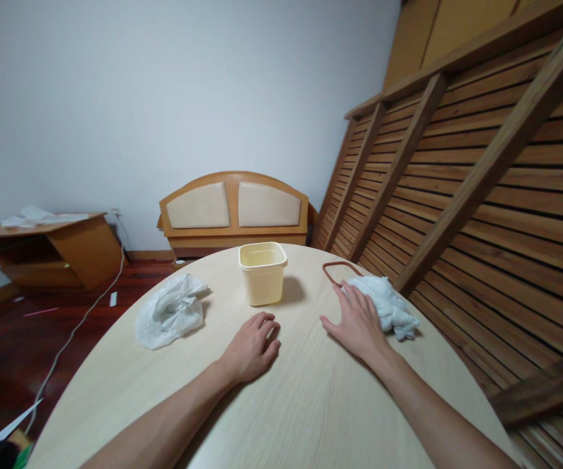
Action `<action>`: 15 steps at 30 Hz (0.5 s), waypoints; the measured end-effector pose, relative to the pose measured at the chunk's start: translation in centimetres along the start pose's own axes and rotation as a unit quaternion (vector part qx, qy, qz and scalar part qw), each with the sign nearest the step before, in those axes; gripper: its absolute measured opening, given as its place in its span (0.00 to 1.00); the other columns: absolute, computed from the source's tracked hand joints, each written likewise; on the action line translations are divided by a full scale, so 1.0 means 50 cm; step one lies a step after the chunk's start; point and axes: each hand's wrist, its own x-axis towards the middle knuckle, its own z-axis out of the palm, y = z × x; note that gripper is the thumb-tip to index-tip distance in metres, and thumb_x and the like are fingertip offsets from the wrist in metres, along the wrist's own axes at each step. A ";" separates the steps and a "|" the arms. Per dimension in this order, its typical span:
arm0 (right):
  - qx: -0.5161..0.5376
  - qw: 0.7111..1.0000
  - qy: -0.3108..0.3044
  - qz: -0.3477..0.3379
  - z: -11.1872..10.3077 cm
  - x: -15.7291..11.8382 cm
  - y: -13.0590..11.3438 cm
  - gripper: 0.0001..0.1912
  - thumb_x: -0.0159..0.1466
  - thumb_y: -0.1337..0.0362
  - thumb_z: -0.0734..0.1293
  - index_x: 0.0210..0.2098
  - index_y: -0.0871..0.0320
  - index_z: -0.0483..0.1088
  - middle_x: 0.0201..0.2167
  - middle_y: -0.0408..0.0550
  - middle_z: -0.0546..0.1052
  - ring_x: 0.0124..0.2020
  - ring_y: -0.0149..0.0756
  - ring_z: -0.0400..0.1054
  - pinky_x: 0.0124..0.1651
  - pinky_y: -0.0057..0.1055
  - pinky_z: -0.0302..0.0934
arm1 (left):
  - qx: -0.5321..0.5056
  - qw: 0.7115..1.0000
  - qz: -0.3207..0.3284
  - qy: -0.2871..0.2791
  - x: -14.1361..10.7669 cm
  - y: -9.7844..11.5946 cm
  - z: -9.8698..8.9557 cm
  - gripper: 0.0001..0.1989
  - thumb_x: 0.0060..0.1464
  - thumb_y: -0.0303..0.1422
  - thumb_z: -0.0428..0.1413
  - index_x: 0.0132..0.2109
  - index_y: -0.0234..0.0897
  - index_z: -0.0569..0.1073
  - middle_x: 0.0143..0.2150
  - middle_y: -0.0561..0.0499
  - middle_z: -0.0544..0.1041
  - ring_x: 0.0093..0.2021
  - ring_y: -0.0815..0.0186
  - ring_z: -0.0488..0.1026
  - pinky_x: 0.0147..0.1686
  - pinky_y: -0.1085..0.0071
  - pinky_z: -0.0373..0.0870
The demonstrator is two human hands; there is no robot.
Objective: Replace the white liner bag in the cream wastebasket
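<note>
A pale yellow square bin [264, 280] stands upright and open-topped near the far edge of the round table. My left hand [253, 346] rests just in front of it, fingers loosely curled and apart, holding nothing. On the right, my right hand [357, 319] is spread beside a bunched whitish bag or cloth [389, 306], its fingers near a reddish-brown loop handle [329, 273]; nothing is seen gripped. A crumpled translucent plastic bag [171, 312] lies at the table's left side.
The light round table [305, 404] fills the foreground. Slatted wooden panels [496, 215] lean along the right. Behind are a wooden headboard [233, 202] and, at left, a low cabinet [81, 254] with white plastic on top. A cable [71, 335] crosses the floor.
</note>
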 end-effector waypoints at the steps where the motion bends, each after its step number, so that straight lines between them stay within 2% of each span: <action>1: 0.021 0.999 -0.016 -0.019 0.002 -0.005 -0.014 0.38 0.61 0.52 0.66 0.66 0.62 0.60 0.70 0.61 0.59 0.69 0.57 0.51 0.69 0.56 0.44 | 0.001 1.000 0.000 0.000 0.000 -0.001 0.001 0.12 0.61 0.32 0.53 0.51 0.37 0.72 0.58 0.39 0.72 0.59 0.52 0.69 0.61 0.53 0.67; 5: 0.103 0.986 -0.081 -0.104 0.007 -0.023 -0.059 0.37 0.62 0.51 0.67 0.66 0.60 0.61 0.70 0.59 0.60 0.71 0.51 0.50 0.72 0.53 0.41 | 0.002 1.000 0.006 0.004 -0.001 -0.004 0.004 0.12 0.61 0.32 0.53 0.51 0.36 0.72 0.58 0.39 0.71 0.59 0.53 0.69 0.61 0.53 0.67; 9: 0.161 0.957 -0.168 -0.173 0.011 -0.034 -0.073 0.39 0.64 0.45 0.65 0.68 0.58 0.59 0.72 0.56 0.56 0.73 0.46 0.46 0.73 0.48 0.40 | -0.001 1.000 0.009 0.007 0.000 -0.005 0.004 0.12 0.61 0.31 0.53 0.51 0.36 0.72 0.58 0.39 0.72 0.60 0.53 0.69 0.61 0.53 0.67; 12: 0.168 0.943 -0.226 -0.176 0.017 -0.038 -0.071 0.40 0.64 0.41 0.64 0.69 0.55 0.59 0.73 0.55 0.53 0.74 0.48 0.42 0.73 0.51 0.35 | 0.000 1.000 0.008 0.007 0.000 -0.005 0.003 0.12 0.61 0.31 0.53 0.51 0.36 0.72 0.58 0.38 0.72 0.60 0.52 0.68 0.62 0.53 0.66; 15: 0.170 0.936 -0.262 -0.161 0.020 -0.040 -0.066 0.42 0.64 0.38 0.62 0.70 0.54 0.58 0.73 0.55 0.52 0.74 0.49 0.41 0.73 0.52 0.34 | 0.002 1.000 0.009 0.007 0.000 -0.007 0.004 0.12 0.61 0.31 0.53 0.51 0.36 0.72 0.59 0.38 0.72 0.60 0.52 0.69 0.62 0.53 0.66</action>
